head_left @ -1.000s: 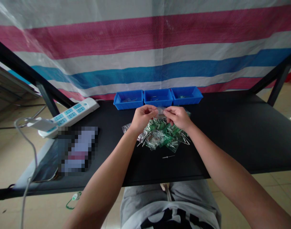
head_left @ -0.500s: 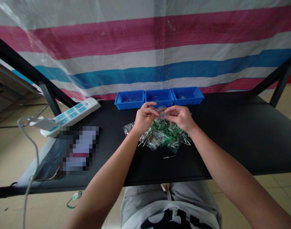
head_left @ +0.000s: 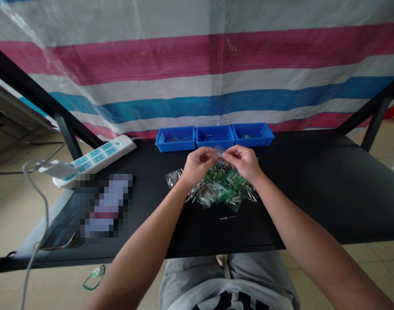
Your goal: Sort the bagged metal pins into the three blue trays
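Note:
A small clear plastic bag (head_left: pixel 219 150) is pinched between my two hands, above the far side of a mixed pile. My left hand (head_left: pixel 199 163) grips its left side and my right hand (head_left: pixel 243 162) its right side, fingers closed. Whether anything is inside the bag cannot be made out. Beneath my hands lies the pile of clear and green plastic bags (head_left: pixel 221 189), with thin metal blind rivets among them. One loose blind rivet (head_left: pixel 228 218) lies apart, nearer the table's front edge.
Three blue bins (head_left: pixel 215 137) with a few small pieces stand in a row behind the pile. To the left are a white power strip (head_left: pixel 95 161) with a plugged-in cable and a blurred-out object (head_left: pixel 108 206). A striped sheet (head_left: pixel 197 82) hangs behind the black table (head_left: pixel 313 185).
Both hands still hold the clear bag; the left fingers have curled in more and the bag shows less between them. The whole view has shifted slightly.

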Available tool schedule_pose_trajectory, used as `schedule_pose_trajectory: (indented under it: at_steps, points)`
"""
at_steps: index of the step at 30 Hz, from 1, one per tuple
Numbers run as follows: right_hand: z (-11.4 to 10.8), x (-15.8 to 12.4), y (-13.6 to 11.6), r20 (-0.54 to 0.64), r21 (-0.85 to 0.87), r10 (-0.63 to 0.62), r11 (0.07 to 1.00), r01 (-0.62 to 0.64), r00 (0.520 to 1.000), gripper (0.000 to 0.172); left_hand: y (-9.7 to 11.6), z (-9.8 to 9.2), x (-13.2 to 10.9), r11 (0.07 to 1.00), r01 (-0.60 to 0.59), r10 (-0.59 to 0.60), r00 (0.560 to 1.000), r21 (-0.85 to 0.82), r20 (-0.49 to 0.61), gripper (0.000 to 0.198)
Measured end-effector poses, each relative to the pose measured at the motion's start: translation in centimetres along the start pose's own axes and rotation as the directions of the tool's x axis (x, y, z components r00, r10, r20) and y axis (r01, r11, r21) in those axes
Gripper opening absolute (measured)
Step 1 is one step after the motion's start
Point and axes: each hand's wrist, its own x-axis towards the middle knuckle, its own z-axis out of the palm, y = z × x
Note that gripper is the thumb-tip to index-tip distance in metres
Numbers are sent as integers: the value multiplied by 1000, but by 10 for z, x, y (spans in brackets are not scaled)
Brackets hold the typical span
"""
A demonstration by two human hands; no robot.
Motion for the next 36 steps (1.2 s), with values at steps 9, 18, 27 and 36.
schedule_pose_trajectory:
  at_steps: [9, 18, 27, 36]
  points:
    - [0, 1, 2, -4, 8, 45, 999, -45, 999, 36, -1, 1, -3, 968, -96, 111, 992, 232, -54, 17]
    - [-4, 3, 8, -29, -69, 42, 997, -44, 999, 38, -8, -47, 14, 714, 18, 271, 915, 700, -299, 48]
    - [0, -1, 2, 29, -188, -14, 982, 19, 999, 29, -8, -65, 17, 597, 288, 49, 919, 749, -392, 59]
    - [-3, -2, -2, 69, -334, -113, 934, 130, 991, 20, 0, -61, 14, 591, 343, 124, 856, 730, -502, 40]
